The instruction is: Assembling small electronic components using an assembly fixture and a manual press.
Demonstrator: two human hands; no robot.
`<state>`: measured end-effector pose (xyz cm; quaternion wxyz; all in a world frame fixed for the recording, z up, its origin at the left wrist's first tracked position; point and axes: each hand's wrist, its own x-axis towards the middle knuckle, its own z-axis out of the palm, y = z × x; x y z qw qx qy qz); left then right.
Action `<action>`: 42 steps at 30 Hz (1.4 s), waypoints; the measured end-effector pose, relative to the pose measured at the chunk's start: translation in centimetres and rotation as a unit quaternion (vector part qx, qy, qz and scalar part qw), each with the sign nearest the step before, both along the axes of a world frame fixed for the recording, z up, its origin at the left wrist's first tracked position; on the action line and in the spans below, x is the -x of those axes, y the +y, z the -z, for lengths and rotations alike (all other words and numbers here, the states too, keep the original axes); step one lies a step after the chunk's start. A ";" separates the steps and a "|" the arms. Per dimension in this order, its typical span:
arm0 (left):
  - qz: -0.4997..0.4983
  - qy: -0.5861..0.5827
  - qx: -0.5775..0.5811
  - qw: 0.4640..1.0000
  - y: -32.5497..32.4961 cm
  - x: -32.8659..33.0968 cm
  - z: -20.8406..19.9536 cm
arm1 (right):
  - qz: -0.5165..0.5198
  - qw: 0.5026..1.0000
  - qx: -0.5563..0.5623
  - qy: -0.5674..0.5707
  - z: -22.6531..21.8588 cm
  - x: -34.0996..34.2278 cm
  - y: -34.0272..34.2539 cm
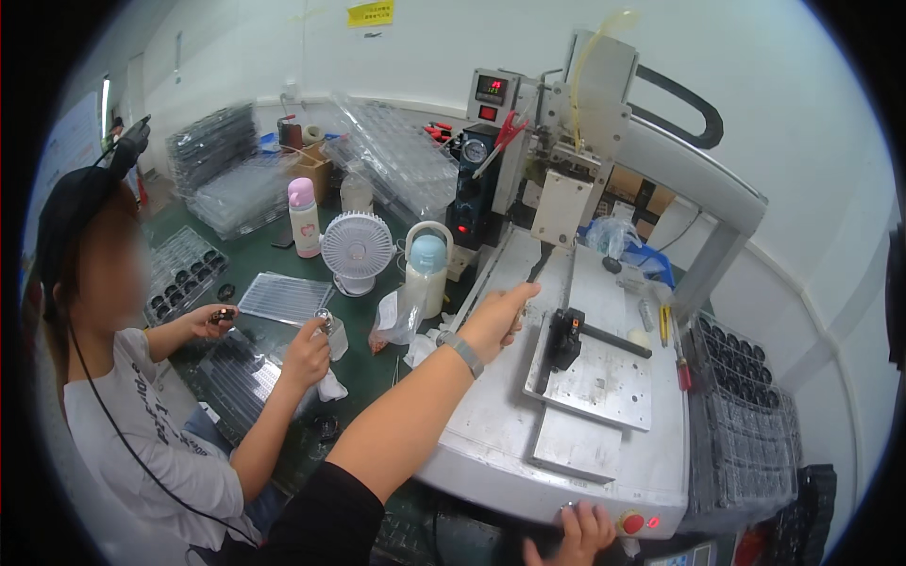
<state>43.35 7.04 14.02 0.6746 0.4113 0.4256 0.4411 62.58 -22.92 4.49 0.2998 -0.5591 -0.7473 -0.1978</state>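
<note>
My left hand point(495, 324), a grey watch on its wrist, is closed around a slender dark tool point(541, 262), perhaps tweezers. The tool points up to just below the dispensing head point(563, 206) of a bench-top machine. Its lower part is hidden in my fist. To the right of that hand, a black clamp-like fixture point(567, 338) with a dark bar stands on the metal plate point(613, 391). My right hand point(583, 533) rests at the machine's front edge, fingers apart, fingertips by a small round button point(567, 507), left of a red stop button point(632, 522).
A co-worker point(142, 406) sits at left with small parts in both hands. A white fan point(357, 247), a blue-lidded bottle point(427, 269) and a pink-capped bottle point(303, 217) stand on the green table. Trays of black round parts point(741, 363) are stacked at right.
</note>
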 end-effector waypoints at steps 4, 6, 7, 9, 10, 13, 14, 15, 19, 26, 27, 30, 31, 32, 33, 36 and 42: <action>-0.008 0.013 0.021 1.000 -0.3 -0.2 -0.8 | 0.107 0.994 -0.036 0.009 -3.0 -3.6 -3.2; 0.004 -0.021 0.018 1.000 0.1 0.1 -0.3 | 0.214 0.972 0.060 0.073 -2.3 -5.3 -2.9; -0.004 -0.014 0.024 1.000 0.1 0.3 -0.5 | 0.214 0.971 0.095 0.046 -2.2 -6.2 -2.9; -0.002 -0.021 0.020 1.000 0.2 0.7 -0.1 | 0.209 0.972 0.105 0.024 -1.9 -7.0 -3.2; 0.000 -0.028 0.018 0.999 0.2 0.7 -0.1 | 0.204 0.972 0.116 0.003 -1.9 -7.0 -3.4; -0.016 -0.014 0.034 0.999 0.0 0.6 -0.5 | 0.180 0.980 0.078 0.028 -2.0 -7.1 -3.4; -0.034 -0.001 0.044 0.998 0.1 0.6 -0.6 | 0.167 0.984 0.054 0.038 -1.8 -7.2 -3.4; -0.037 0.025 0.027 0.999 0.1 0.7 -0.6 | 0.155 0.986 0.035 0.043 -1.8 -7.2 -3.4; -0.171 0.250 -0.198 0.932 0.6 0.2 0.8 | 0.152 0.988 0.028 0.020 -3.5 -7.6 -3.3; -0.078 0.678 -0.248 0.688 -1.7 -0.4 -0.3 | 0.100 0.992 -0.032 -0.071 -10.1 -8.3 -3.3; -0.071 0.671 -0.251 0.694 -1.9 -0.5 -0.3 | 0.102 0.988 -0.065 -0.097 -11.9 -8.5 -2.8; -0.068 0.682 -0.277 0.673 -1.9 -0.2 0.6 | 0.105 0.987 -0.096 -0.078 -17.1 -9.5 0.8; -0.071 0.691 -0.301 0.654 -1.9 -0.3 0.9 | 0.111 0.987 -0.087 -0.076 -18.6 -10.1 2.4; -0.070 0.689 -0.306 0.653 -1.9 -0.4 1.1 | 0.116 0.987 -0.080 -0.073 -19.7 -11.1 4.1; -0.076 0.690 -0.339 0.634 -1.9 -0.7 1.2 | 0.119 0.991 -0.031 -0.060 -20.9 -12.7 5.7; -0.092 0.693 -0.381 0.605 -2.4 -1.1 1.0 | 0.200 0.968 0.152 -0.011 -22.6 -16.5 12.2; -0.116 0.684 -0.438 0.572 -3.3 -1.2 0.6 | 0.289 0.881 0.370 0.061 -21.4 -23.1 21.1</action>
